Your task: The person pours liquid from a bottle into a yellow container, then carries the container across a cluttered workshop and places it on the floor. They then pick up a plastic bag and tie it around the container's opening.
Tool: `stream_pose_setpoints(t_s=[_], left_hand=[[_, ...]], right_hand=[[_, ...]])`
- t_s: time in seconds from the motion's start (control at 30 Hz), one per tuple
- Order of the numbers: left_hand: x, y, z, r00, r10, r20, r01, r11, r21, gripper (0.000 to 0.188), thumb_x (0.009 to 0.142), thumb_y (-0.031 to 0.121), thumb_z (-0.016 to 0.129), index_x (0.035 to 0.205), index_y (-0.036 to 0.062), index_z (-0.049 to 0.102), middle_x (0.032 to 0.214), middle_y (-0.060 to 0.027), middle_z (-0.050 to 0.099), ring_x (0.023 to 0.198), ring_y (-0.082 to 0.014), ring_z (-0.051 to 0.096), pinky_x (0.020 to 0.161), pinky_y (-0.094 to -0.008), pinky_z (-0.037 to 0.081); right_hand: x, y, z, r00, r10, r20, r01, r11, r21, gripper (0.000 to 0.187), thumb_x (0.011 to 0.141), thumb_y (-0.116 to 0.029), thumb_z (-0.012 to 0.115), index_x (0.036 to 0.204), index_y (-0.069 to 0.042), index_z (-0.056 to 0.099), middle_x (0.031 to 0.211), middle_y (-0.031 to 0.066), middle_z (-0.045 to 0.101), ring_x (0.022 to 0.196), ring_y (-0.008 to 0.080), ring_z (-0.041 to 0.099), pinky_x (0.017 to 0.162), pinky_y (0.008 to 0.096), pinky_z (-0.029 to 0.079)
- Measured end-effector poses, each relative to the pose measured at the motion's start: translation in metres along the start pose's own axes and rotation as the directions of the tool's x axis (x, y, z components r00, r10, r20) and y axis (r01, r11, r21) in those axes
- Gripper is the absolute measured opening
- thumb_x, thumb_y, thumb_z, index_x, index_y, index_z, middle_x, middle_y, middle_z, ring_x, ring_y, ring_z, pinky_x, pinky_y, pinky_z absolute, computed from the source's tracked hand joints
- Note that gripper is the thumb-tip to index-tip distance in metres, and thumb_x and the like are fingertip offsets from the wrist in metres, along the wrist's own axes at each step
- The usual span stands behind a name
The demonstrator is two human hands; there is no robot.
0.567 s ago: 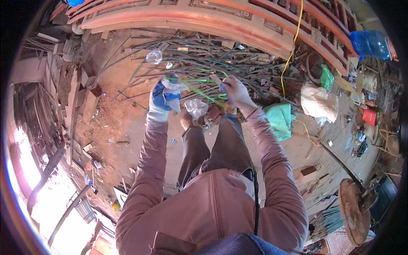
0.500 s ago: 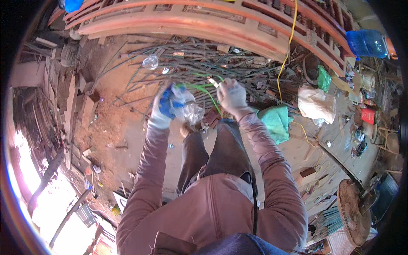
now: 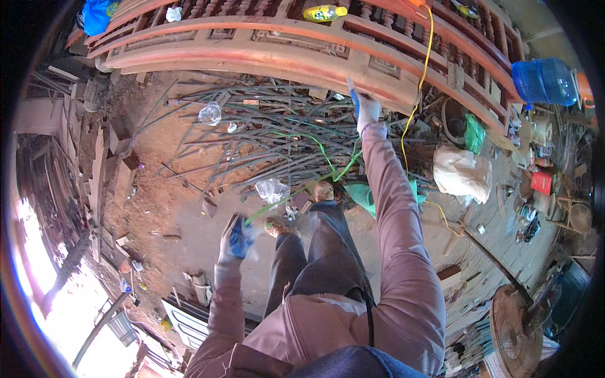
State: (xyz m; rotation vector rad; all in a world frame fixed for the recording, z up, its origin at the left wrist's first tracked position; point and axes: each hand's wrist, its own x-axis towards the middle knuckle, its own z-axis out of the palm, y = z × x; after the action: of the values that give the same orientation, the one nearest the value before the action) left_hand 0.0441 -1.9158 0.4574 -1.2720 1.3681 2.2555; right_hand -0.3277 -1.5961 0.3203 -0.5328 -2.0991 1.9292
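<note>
My left hand (image 3: 236,240), in a white and blue glove, is closed around one end of a green plastic strap (image 3: 275,205), low beside my left leg. Motion blurs its fingers. The strap runs up to the right over the ground and bends near my right foot. Far forward, my gloved right hand (image 3: 367,110) reaches to the lower edge of a reddish carved wooden railing piece (image 3: 302,60). A thin pale object (image 3: 351,85) sticks up from its closed fingers; its kind is unclear. Many dark thin strips (image 3: 265,126) lie heaped between my hands and the wood.
Clear plastic (image 3: 272,190) lies before my feet. A green cloth or sack (image 3: 360,196) is partly behind my right forearm. A yellow cord (image 3: 413,120) hangs down the right side. Farther right are a white sack (image 3: 463,173), a blue water jug (image 3: 545,82) and a fan (image 3: 513,334).
My hands have moved apart: the left came down toward me, drawing out the green strap, and the right went forward to the wooden railing. My head view shifted, showing more of the railing.
</note>
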Motion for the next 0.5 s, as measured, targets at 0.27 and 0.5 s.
stream_pose_setpoints(t_s=[0.27, 0.5], left_hand=[[-0.087, -0.064, -0.094, 0.871, -0.29, -0.397, 0.244, 0.956, -0.163, 0.027, 0.101, 0.036, 0.05, 0.082, 0.0174, 0.054, 0.06, 0.0037, 0.044, 0.046, -0.0131, 0.042, 0.041, -0.0291, 0.035], [-0.103, -0.08, -0.068, 0.878, -0.274, -0.394, 0.117, 0.919, -0.377, 0.019, 0.096, 0.031, 0.06, 0.086, 0.0162, 0.055, 0.07, 0.0038, 0.05, 0.058, -0.0118, 0.048, 0.049, -0.0271, 0.038]], right_hand=[[0.147, 0.024, -0.008, 0.963, 0.18, 0.2, 0.067, 0.559, -0.826, 0.068, 0.082, -0.06, 0.067, 0.108, 0.003, 0.068, 0.105, 0.0249, 0.07, 0.104, 0.0398, 0.065, 0.091, 0.0454, 0.05], [0.032, 0.051, -0.034, 0.997, -0.006, 0.076, 0.029, 0.952, -0.305, 0.058, 0.096, -0.041, 0.061, 0.124, 0.009, 0.051, 0.124, 0.0316, 0.056, 0.116, 0.0434, 0.053, 0.101, 0.0472, 0.041]])
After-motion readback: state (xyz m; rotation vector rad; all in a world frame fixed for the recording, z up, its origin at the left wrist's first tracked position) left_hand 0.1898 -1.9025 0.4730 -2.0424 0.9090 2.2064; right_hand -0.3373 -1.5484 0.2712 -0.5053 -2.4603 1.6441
